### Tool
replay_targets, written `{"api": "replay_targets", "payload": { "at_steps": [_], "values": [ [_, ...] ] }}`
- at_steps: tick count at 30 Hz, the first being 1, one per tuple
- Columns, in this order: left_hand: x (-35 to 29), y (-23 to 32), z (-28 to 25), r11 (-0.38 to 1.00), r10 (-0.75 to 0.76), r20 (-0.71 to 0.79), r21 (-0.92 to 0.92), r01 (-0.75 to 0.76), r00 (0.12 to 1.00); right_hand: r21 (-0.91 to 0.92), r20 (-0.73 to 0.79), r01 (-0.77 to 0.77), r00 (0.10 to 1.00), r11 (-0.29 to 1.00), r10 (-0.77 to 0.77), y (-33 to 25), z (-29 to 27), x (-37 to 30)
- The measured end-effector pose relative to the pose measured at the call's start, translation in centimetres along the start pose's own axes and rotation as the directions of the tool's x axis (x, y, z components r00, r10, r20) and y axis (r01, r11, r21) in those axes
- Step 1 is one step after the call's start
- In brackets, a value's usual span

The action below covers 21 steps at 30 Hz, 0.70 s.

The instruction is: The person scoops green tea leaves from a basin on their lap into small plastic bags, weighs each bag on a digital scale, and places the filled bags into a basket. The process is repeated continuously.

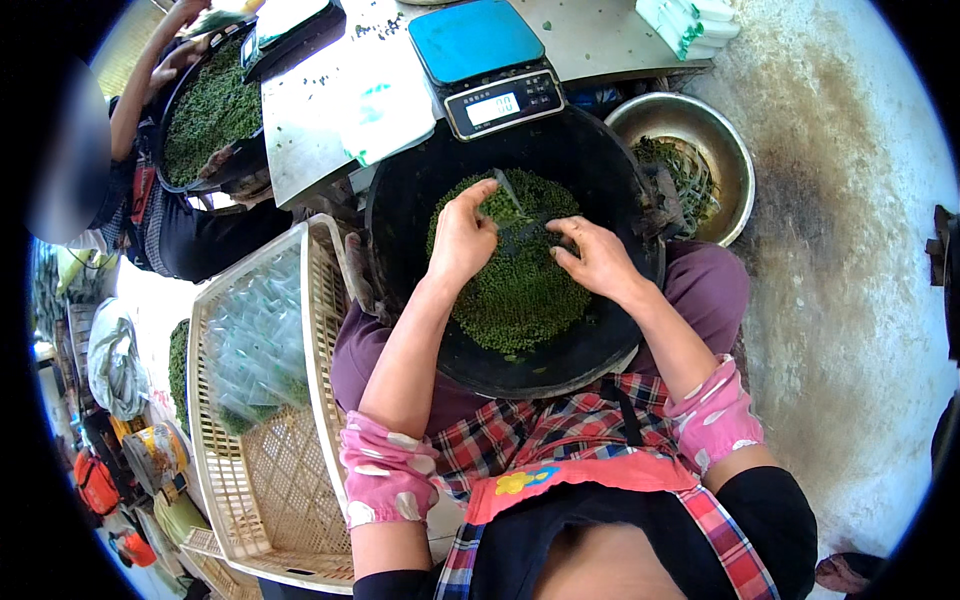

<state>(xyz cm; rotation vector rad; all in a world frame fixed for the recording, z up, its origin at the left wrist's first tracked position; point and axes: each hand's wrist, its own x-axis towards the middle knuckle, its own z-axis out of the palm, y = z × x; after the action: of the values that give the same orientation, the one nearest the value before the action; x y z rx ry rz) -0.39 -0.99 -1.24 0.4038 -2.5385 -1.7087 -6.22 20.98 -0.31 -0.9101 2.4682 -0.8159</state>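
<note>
A round black basin (400, 190) rests on my lap, holding a heap of small round green grains (525, 300) that look like green peppercorns. My left hand (464, 235) is over the heap, its fingers closed at the edge of a small clear plastic bag (510, 190). The bag stands tilted among the grains, and its lower part is hard to make out. Across from it, my right hand (600, 258) hovers just over the grains with thumb and forefinger apart. Nothing shows between those fingers.
A digital scale (475, 45) with a blue plate stands beyond the basin on a table, near white plastic bags (390, 120). Left is a cream basket (270, 480) with filled clear bags (255, 330). A steel bowl (738, 150) sits right. Another person's hand (175, 65) works at a second basin.
</note>
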Motion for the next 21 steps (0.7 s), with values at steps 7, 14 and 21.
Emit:
{"api": "replay_targets", "payload": {
  "at_steps": [7,14,21],
  "values": [
    [-1.2,3.5,-1.2,0.949,-0.200,0.084,-0.230,0.215,0.976,0.157,0.024,0.031,0.999,0.987,-0.035,0.6,3.0,-1.3],
    [-2.2,4.1,-2.3,0.960,-0.106,0.070,-0.252,0.121,0.992,0.003,-0.352,0.458,0.832,0.889,-0.428,-5.1,-0.9,0.0],
    [-1.7,4.1,-0.3,0.994,-0.072,0.191,-0.071,0.087,0.979,-0.293,0.220,0.339,0.934,0.894,-0.282,-3.9,0.9,3.9]
  ]
}}
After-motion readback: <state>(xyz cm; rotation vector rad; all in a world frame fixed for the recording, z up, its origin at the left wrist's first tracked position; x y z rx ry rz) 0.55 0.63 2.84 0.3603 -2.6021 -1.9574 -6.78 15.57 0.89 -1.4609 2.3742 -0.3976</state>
